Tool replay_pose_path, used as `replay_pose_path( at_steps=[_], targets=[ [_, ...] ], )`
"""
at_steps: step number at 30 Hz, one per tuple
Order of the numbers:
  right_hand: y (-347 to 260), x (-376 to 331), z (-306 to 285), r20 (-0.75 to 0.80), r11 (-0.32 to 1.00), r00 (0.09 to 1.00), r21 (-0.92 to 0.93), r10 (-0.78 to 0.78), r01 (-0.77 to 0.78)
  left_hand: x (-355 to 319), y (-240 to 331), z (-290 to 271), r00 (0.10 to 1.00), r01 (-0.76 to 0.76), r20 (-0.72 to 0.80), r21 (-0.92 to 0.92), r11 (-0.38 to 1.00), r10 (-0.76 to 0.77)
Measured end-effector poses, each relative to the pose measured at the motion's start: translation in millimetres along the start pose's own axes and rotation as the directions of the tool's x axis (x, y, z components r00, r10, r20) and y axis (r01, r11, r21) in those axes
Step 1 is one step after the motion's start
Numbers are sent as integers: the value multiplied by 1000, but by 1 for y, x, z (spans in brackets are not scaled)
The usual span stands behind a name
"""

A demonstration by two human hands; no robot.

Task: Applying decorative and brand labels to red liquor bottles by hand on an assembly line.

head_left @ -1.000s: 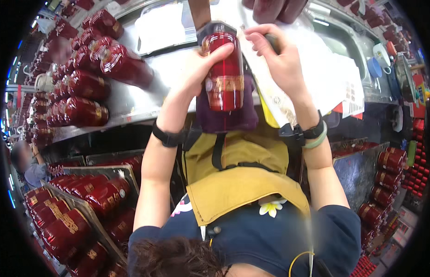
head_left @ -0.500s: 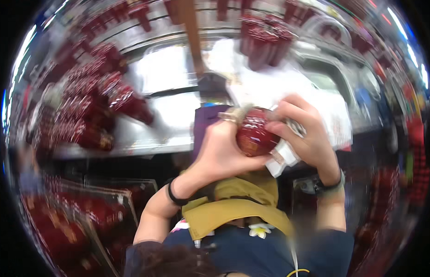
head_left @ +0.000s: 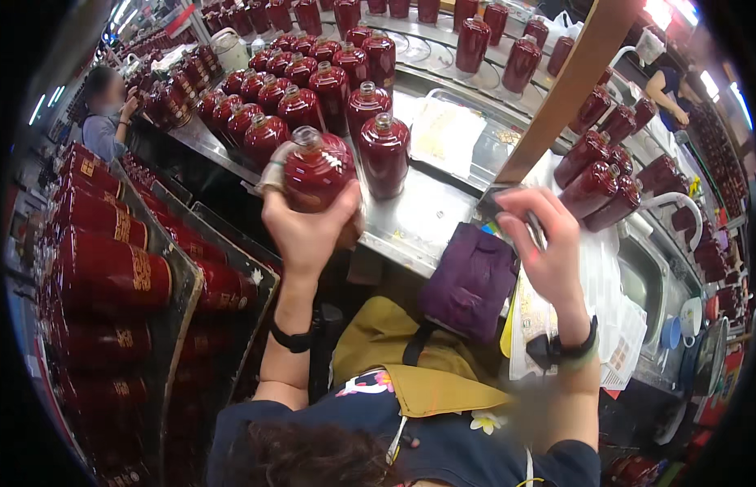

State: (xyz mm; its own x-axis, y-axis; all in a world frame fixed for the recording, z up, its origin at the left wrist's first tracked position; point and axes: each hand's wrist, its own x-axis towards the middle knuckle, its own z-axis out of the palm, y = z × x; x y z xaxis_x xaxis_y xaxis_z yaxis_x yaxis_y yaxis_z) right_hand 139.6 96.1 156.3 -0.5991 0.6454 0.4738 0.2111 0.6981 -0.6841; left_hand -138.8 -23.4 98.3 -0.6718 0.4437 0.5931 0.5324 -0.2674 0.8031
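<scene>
With 12 o'clock at the top of the view, the left hand [head_left: 305, 235] is holding a red bottle [head_left: 317, 169] near 11 o'clock, its fingers spreading around the lower body, its neck pointing up. Another bottle [head_left: 384, 158] is standing just beside it, at its 3 o'clock, on the metal tabletop [head_left: 419, 215]; whether the held base is touching that surface, I cannot tell. The right hand [head_left: 550, 243] is hovering at 3 o'clock, fingers half curled; a dark sliver is showing between them, but I cannot tell whether they are gripping it. The step in hand seems to be handling one bottle beside its neighbours; the next move is probably calling for a firm, upright hold, avoiding knocks.
</scene>
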Motion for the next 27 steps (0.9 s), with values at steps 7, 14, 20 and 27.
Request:
replay_pose_path(
  at_steps=[7,14,20,27],
  targets=[
    [24,115,60,-48,990,989,2,-142,142,155,63,47,990,-143,-53,-253,957,134],
    [13,63,33,-21,1000,1000,-5,14,-15,258,-7,174,910,-283,341,88,955,238],
    [27,-10,1,-45,980,979,53,197,-194,271,-93,234,786,-206,607,435,877,-116],
    [42,-51,-8,-116,934,927,32,358,-357,281,-131,274,635,-283,675,655,700,-375]
  ],
)
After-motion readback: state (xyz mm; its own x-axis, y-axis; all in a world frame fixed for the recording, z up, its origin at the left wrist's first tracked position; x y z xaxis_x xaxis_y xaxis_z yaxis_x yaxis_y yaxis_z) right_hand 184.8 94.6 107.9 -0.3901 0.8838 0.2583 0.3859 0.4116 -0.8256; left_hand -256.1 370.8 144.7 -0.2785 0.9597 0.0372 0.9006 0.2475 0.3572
